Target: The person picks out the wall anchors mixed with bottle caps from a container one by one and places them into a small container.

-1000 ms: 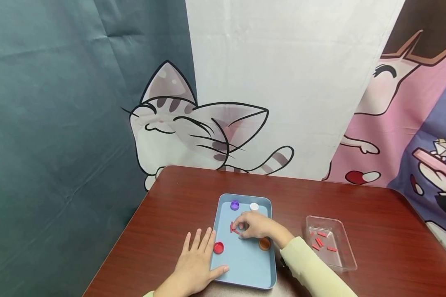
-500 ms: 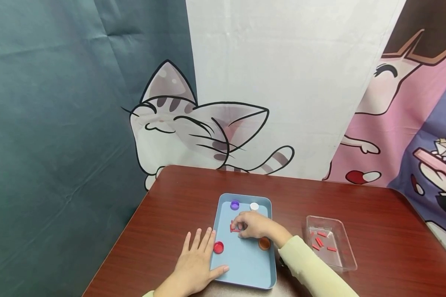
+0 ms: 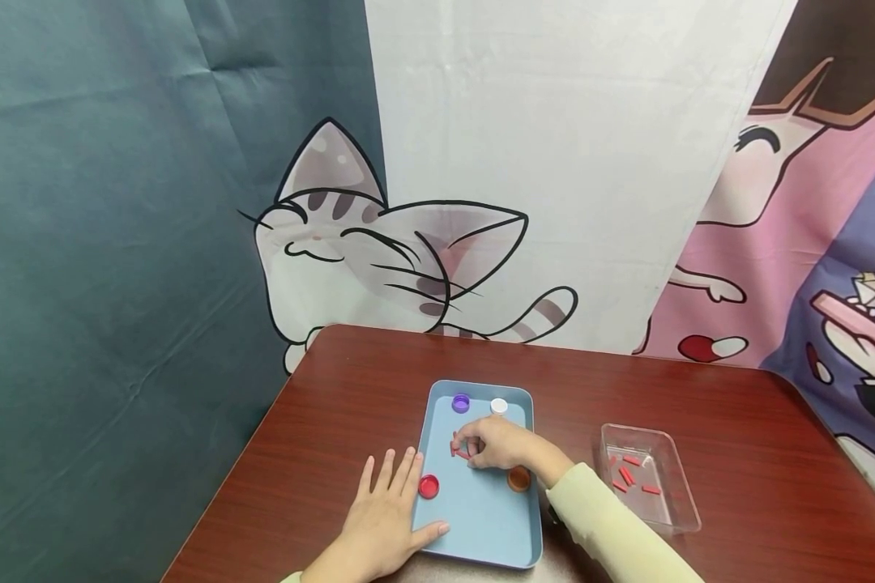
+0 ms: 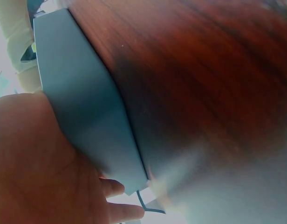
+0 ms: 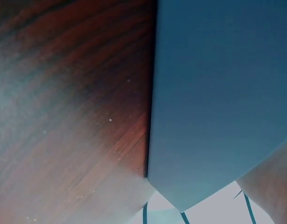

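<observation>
In the head view a shallow blue tray lies on the table. My left hand rests along its left rim, fingers spread and straight, thumb over the near corner. The left wrist view shows that palm beside the tray's outer wall. My right hand reaches over the tray's middle with curled fingers, pinching a small red stick. Another red stick lies just below the fingertips, partly hidden by the hand. The right wrist view shows mostly tray wall; the fingertips are out of sight there.
Round caps sit in the tray: purple, white, red and orange-brown. To the right stands a clear plastic box with several red sticks in it. Printed curtains hang behind the brown table.
The red sticks at my right fingertips have shifted slightly; the lower one lay level half a second ago and now slants. My left hand, the tray and the box have stayed in place.
</observation>
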{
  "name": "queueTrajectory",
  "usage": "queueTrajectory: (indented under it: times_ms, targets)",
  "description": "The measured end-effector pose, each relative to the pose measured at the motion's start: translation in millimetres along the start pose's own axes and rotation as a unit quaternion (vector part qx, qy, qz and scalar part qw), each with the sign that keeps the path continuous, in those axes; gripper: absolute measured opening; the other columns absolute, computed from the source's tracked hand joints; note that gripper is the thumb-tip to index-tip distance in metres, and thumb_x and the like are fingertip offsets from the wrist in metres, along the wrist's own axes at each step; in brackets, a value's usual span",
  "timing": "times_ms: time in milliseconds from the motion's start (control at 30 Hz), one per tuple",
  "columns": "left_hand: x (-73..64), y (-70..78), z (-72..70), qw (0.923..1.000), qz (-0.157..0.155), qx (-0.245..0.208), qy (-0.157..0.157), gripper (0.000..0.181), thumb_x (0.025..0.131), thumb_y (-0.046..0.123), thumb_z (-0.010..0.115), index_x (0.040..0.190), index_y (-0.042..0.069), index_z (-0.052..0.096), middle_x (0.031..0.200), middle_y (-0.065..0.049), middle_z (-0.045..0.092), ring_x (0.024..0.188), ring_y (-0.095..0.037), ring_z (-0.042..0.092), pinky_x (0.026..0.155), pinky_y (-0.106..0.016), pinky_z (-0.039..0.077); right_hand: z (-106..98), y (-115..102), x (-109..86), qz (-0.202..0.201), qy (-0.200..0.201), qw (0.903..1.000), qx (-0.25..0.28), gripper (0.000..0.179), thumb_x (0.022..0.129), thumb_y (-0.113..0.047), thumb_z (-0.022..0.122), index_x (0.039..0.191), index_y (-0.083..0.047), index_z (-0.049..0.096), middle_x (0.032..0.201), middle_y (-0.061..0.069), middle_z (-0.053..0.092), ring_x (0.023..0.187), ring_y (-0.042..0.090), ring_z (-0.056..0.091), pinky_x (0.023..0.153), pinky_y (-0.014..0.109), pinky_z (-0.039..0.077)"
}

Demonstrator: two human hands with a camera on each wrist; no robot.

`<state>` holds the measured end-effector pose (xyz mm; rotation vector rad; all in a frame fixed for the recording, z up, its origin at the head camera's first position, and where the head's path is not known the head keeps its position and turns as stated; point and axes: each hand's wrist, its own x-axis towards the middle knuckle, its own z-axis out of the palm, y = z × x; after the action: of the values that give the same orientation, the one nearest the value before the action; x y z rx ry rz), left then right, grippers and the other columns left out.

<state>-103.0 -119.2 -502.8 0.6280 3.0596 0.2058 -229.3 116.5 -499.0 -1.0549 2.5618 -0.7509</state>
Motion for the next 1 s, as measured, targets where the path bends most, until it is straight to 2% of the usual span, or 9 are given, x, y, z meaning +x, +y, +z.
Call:
queueTrajectory:
  times_ms: [300, 567, 667, 800, 900, 1000]
  targets:
    - [-1.1, 0.7, -0.4, 1.0000, 0.000, -0.005, 0.001, 0.100, 0.090, 0.078, 0.047, 0.157, 0.004, 0.035, 0.163, -0.013, 0.035, 0.148, -0.043, 0.030, 0.118, -0.065, 0.016, -2.5, -2.4, -1.1, 0.002, -0.015, 0.9999, 0.005, 0.023, 0.084, 0.000, 0.075, 0.104, -0.011, 0.074, 0.065, -0.012, 0.055, 0.059, -0.001, 0.050, 0.058, 0.018, 0.046]
    - [-1.2, 1.3, -1.4, 1.0000, -0.001, -0.009, 0.003, 0.100, 0.090, 0.077, 0.048, 0.156, 0.004, 0.035, 0.162, -0.014, 0.035, 0.148, -0.043, 0.031, 0.118, -0.066, 0.016, -0.9, -7.4, -1.7, 0.019, 0.002, 0.9998, -0.001, 0.022, 0.082, -0.006, 0.081, 0.101, -0.010, 0.072, 0.065, -0.011, 0.056, 0.059, 0.000, 0.051, 0.058, 0.019, 0.046]
    - [-1.2, 1.5, -1.8, 0.9999, -0.002, -0.011, 0.002, 0.100, 0.090, 0.077, 0.049, 0.156, 0.004, 0.035, 0.162, -0.014, 0.035, 0.148, -0.043, 0.031, 0.118, -0.066, 0.016, 0.1, -10.7, -2.5, 0.036, 0.025, 0.9989, -0.019, 0.023, 0.080, -0.010, 0.084, 0.097, -0.010, 0.069, 0.067, -0.010, 0.057, 0.061, 0.002, 0.051, 0.058, 0.021, 0.046]
    - [-0.8, 1.1, -1.3, 1.0000, -0.003, -0.009, -0.002, 0.100, 0.090, 0.078, 0.047, 0.157, 0.004, 0.034, 0.163, -0.014, 0.034, 0.149, -0.043, 0.030, 0.118, -0.066, 0.015, 1.5, -15.6, -4.4, 0.082, 0.058, 0.9940, -0.043, 0.026, 0.077, -0.017, 0.087, 0.088, -0.012, 0.064, 0.071, -0.007, 0.057, 0.065, 0.007, 0.051, 0.061, 0.025, 0.047]
    - [-0.5, 0.5, -0.5, 0.9999, -0.004, -0.009, -0.005, 0.100, 0.090, 0.078, 0.046, 0.157, 0.005, 0.034, 0.163, -0.013, 0.034, 0.149, -0.043, 0.029, 0.118, -0.066, 0.015, 2.7, -19.5, -5.9, 0.120, 0.071, 0.9886, -0.056, 0.029, 0.076, -0.024, 0.089, 0.082, -0.013, 0.063, 0.070, -0.006, 0.055, 0.065, 0.010, 0.051, 0.061, 0.027, 0.046]
    - [-0.2, 0.3, 0.1, 0.9999, -0.003, -0.009, -0.005, 0.101, 0.090, 0.079, 0.046, 0.157, 0.005, 0.034, 0.163, -0.013, 0.034, 0.149, -0.043, 0.029, 0.118, -0.066, 0.015, 4.6, -23.2, -6.5, 0.140, 0.075, 0.9851, -0.067, 0.031, 0.074, -0.029, 0.090, 0.079, -0.013, 0.064, 0.069, -0.005, 0.054, 0.064, 0.011, 0.051, 0.059, 0.028, 0.046]
